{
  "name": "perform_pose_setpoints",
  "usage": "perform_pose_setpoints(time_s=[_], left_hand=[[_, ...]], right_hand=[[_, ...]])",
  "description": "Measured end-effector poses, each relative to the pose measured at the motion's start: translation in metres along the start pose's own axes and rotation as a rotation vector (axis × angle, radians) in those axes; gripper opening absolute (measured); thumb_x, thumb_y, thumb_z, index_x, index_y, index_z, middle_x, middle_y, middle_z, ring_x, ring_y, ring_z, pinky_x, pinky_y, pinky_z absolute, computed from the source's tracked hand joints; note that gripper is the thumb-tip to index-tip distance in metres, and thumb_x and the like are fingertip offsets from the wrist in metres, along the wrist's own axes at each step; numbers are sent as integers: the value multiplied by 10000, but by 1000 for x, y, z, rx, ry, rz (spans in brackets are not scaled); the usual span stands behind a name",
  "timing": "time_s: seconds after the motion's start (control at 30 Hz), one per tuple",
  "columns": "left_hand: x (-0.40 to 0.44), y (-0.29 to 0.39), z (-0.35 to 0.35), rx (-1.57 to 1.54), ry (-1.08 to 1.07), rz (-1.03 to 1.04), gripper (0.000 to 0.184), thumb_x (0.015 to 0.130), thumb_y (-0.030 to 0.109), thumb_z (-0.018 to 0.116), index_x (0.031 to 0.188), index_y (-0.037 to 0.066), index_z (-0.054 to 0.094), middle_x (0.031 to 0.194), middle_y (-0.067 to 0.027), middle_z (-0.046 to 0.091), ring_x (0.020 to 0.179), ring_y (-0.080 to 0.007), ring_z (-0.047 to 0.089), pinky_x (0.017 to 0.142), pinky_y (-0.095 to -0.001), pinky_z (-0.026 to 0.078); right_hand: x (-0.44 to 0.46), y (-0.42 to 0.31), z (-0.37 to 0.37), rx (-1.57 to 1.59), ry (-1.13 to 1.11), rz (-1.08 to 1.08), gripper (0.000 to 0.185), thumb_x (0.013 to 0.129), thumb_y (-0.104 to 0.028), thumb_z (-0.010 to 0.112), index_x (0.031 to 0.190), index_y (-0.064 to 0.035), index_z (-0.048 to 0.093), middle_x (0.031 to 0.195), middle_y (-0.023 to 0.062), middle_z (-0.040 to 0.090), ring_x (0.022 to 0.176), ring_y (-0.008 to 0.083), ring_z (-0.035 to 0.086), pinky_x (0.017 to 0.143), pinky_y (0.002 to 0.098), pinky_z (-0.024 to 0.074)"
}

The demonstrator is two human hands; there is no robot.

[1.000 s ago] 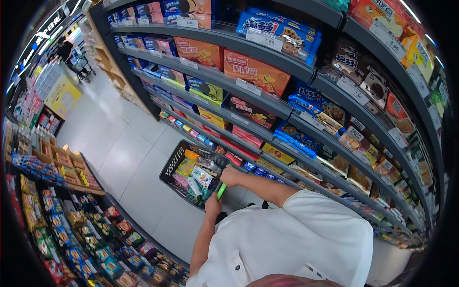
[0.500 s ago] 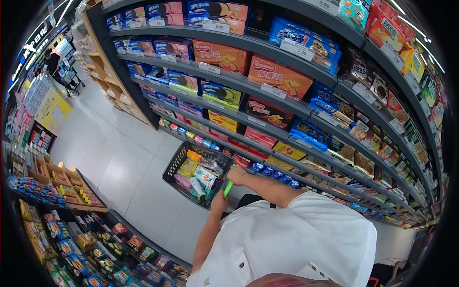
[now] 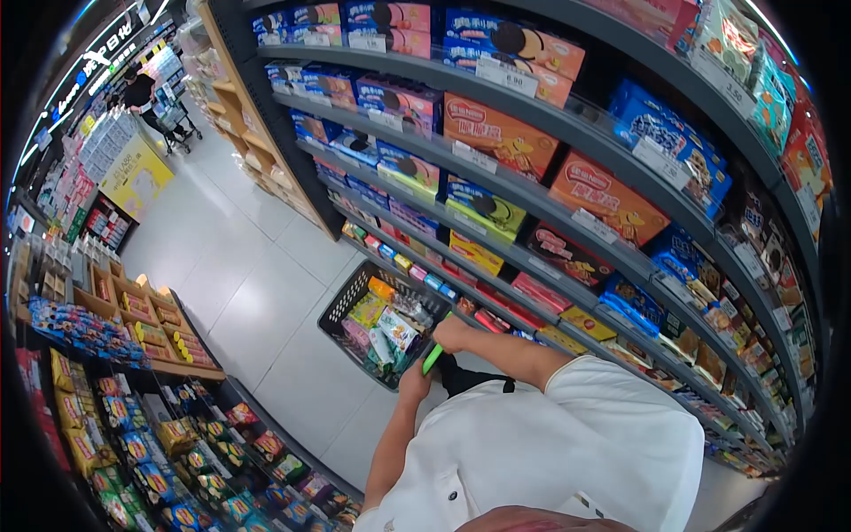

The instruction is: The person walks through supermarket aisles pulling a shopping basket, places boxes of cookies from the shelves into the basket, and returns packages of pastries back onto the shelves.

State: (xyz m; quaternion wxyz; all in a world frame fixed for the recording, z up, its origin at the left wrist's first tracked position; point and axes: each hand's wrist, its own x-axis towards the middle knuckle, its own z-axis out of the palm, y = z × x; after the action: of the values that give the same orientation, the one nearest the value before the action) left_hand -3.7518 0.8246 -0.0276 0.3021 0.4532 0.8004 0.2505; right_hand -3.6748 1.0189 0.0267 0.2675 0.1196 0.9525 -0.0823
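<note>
Both of my hands are closed around the bright green handle [image 3: 433,358] of a shopping cart. My left hand [image 3: 414,383] grips its lower end in the view, and my right hand [image 3: 453,332] the upper end. In front of them is the cart's dark grey basket [image 3: 335,312], with holes in its walls. Inside lie several packaged goods: an orange pack [image 3: 381,288], a yellow-green pack [image 3: 366,309], a white printed pack [image 3: 396,329] and pinkish ones, partly overlapping. My fingers' undersides are hidden.
Tall shelves [image 3: 425,160] of boxed biscuits run close along the right. Snack racks [image 3: 160,443] and a wooden display [image 3: 146,310] line the left. Pale floor tiles [image 3: 257,301] stretch ahead. Farther up the aisle stands a person [image 3: 139,93] with a cart, near a yellow sign [image 3: 137,177].
I have advanced along the aisle: the biscuit shelves slide rightward in view and the distant person looks nearer. Both hands keep hold of the handle; the basket's contents look the same.
</note>
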Motion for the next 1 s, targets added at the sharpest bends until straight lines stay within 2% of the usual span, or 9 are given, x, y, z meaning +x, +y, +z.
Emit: perform_pose_setpoints(time_s=[0.07, 0.2, 0.3, 0.37, 0.43, 0.53, 0.7, 0.77, 1.0], left_hand=[[19, -7, -16, 92, -44, -122, 309, 853, 283, 656, 1086, 85, 614, 925, -223, 684, 905, -419, 654, 771, -519, 507], [59, -27, -41, 163, -52, -152, 344, 827, 332, 682, 1068, 90, 638, 905, -214, 695, 889, -413, 665, 769, -511, 520], [83, -24, -62, 180, -69, -202, 457, 808, 383, 703, 1138, 78, 620, 961, -211, 700, 925, -394, 672, 797, -496, 527], [96, -17, -73, 210, 16, -282, 437, 805, 390, 705, 1107, 84, 632, 952, -213, 700, 897, -398, 677, 777, -502, 531], [105, -20, -81, 239, 120, -292, 359, 809, 352, 710, 1027, 74, 642, 878, -191, 704, 840, -379, 684, 726, -492, 536], [119, -26, -105, 280, 46, -347, 284, 847, 320, 684, 978, 74, 634, 857, -187, 700, 826, -379, 684, 718, -490, 537], [148, -52, -133, 259, 6, -364, 265, 859, 324, 669, 969, 84, 646, 868, -167, 707, 837, -376, 686, 736, -493, 537], [157, -62, -143, 226, 43, -351, 252, 855, 305, 664, 968, 80, 646, 870, -178, 705, 850, -376, 686, 744, -498, 536], [196, -129, -168, 118, 169, -307, 252, 837, 254, 657, 1007, 71, 621, 894, -201, 698, 875, -387, 680, 749, -513, 531]], right_hand=[[15, -1, -21, 4, 3, -35, 162, 739, -163, 668, 849, -93, 763, 868, 129, 737, 847, 307, 721, 760, 451, 544], [71, 8, -25, 31, 59, -92, 145, 686, -180, 709, 791, -90, 754, 832, 132, 731, 797, 312, 719, 694, 461, 556], [106, 12, -35, 38, 86, -139, 147, 696, -191, 705, 788, -86, 753, 830, 137, 730, 796, 313, 718, 688, 462, 550], [129, 13, -43, 26, 132, -168, 149, 703, -200, 703, 782, -83, 753, 819, 136, 729, 774, 310, 718, 668, 453, 538], [145, 14, -53, 26, 135, -219, 153, 705, -201, 698, 784, -84, 756, 819, 134, 730, 774, 305, 718, 670, 450, 526], [158, 9, -78, 71, 117, -183, 161, 720, -187, 681, 808, -80, 762, 829, 143, 731, 814, 299, 719, 734, 463, 529], [203, 7, -99, 18, 147, -223, 160, 736, -184, 662, 804, -76, 760, 804, 137, 730, 783, 302, 721, 706, 452, 546], [220, 4, -107, 33, 62, -190, 174, 770, -183, 638, 854, -100, 765, 894, 127, 740, 861, 295, 715, 779, 463, 515], [303, 4, -124, -70, 98, -225, 190, 759, -244, 659, 857, -113, 754, 891, 151, 735, 839, 308, 725, 711, 454, 557]])
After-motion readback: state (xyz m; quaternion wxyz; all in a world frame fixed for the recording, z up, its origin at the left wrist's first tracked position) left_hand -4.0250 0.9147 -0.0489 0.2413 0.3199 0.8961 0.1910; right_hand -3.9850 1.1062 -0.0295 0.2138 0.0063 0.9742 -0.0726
